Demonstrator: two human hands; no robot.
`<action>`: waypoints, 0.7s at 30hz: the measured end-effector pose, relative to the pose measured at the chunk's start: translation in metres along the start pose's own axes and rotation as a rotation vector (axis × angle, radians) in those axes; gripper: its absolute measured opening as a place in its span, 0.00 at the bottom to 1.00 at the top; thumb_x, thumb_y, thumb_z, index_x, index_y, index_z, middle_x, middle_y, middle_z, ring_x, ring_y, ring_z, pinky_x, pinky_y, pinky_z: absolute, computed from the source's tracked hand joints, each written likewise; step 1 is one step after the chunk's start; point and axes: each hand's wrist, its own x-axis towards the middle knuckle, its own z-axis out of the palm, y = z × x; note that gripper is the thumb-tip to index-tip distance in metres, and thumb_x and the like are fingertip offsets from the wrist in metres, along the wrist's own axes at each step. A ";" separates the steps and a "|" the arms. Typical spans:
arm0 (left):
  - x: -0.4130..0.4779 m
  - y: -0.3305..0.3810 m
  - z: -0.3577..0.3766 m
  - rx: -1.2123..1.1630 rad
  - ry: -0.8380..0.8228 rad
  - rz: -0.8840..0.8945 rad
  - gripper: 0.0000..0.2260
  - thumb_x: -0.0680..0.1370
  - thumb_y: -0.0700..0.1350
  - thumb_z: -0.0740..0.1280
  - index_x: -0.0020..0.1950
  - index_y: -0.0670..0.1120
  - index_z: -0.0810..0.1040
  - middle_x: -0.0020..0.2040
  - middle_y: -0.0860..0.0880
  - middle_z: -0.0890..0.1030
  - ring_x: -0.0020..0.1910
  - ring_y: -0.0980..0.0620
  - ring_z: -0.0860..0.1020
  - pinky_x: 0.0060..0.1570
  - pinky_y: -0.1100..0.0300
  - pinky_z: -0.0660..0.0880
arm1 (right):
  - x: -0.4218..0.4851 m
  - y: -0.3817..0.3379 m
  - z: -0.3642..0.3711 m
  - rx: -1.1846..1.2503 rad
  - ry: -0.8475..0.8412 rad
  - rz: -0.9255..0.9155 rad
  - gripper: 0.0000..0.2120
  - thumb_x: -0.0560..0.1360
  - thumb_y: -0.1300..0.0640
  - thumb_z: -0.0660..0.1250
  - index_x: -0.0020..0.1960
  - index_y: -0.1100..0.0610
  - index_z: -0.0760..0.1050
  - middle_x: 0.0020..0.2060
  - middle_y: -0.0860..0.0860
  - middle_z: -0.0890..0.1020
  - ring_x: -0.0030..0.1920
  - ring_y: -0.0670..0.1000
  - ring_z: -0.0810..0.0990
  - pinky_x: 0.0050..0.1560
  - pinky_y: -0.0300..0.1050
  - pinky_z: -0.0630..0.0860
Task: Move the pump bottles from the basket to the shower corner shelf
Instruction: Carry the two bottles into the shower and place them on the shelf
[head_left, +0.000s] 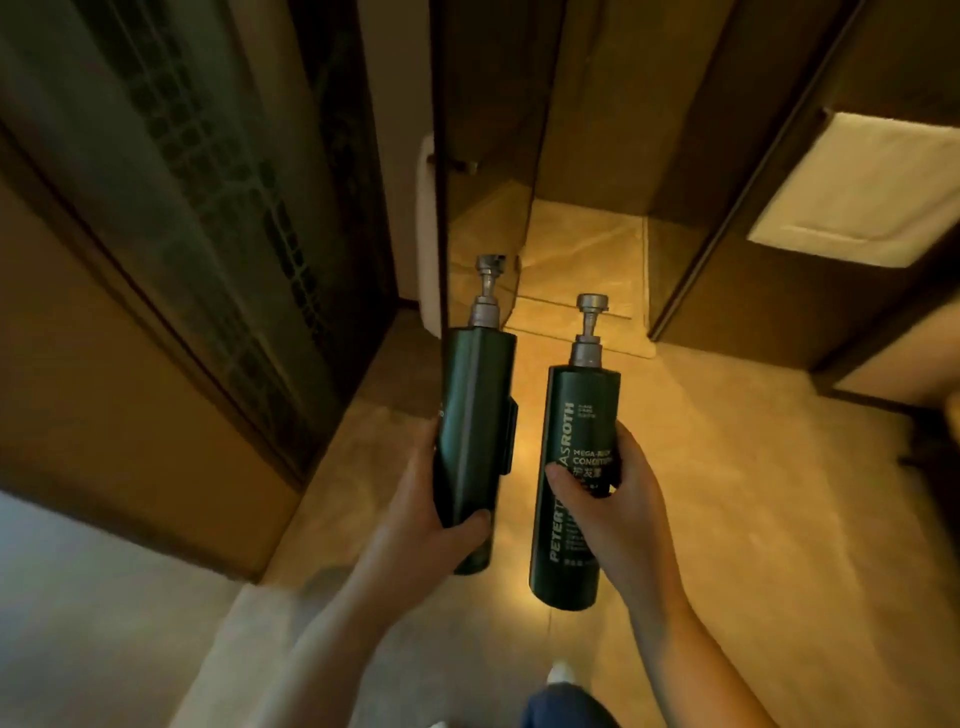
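I hold two tall dark green pump bottles with silver pump heads upright in front of me. My left hand (441, 514) grips the lower half of the left pump bottle (475, 395), whose back faces me. My right hand (618, 499) wraps around the right pump bottle (576, 431), which shows white lettering reading "conditioner". The bottles are apart, side by side, above a beige tiled floor. No basket and no corner shelf are in view.
A glass shower enclosure (488, 156) with a dark frame stands ahead, its tiled floor (582, 249) lit. A dark door frame (218, 270) runs along the left. A folded white towel (862, 192) hangs at the right. My leg and shoe (561, 691) show below.
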 end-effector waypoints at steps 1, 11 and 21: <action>0.015 0.004 0.009 0.007 -0.025 0.004 0.39 0.71 0.45 0.71 0.68 0.72 0.50 0.57 0.64 0.70 0.52 0.71 0.73 0.39 0.75 0.73 | 0.010 0.005 -0.011 0.017 0.035 0.021 0.24 0.68 0.52 0.73 0.62 0.43 0.71 0.48 0.36 0.80 0.48 0.37 0.79 0.41 0.26 0.72; 0.173 0.066 0.140 -0.037 -0.117 0.051 0.39 0.65 0.54 0.69 0.67 0.75 0.50 0.57 0.72 0.70 0.55 0.73 0.71 0.40 0.78 0.70 | 0.146 0.030 -0.146 -0.046 0.204 0.033 0.25 0.67 0.51 0.73 0.60 0.38 0.70 0.47 0.31 0.79 0.48 0.33 0.78 0.41 0.31 0.71; 0.281 0.110 0.231 -0.081 -0.147 0.030 0.37 0.64 0.56 0.70 0.64 0.79 0.52 0.56 0.73 0.72 0.56 0.70 0.74 0.43 0.75 0.73 | 0.256 0.056 -0.242 -0.015 0.261 0.075 0.22 0.66 0.48 0.72 0.55 0.32 0.69 0.47 0.31 0.79 0.47 0.33 0.78 0.41 0.34 0.72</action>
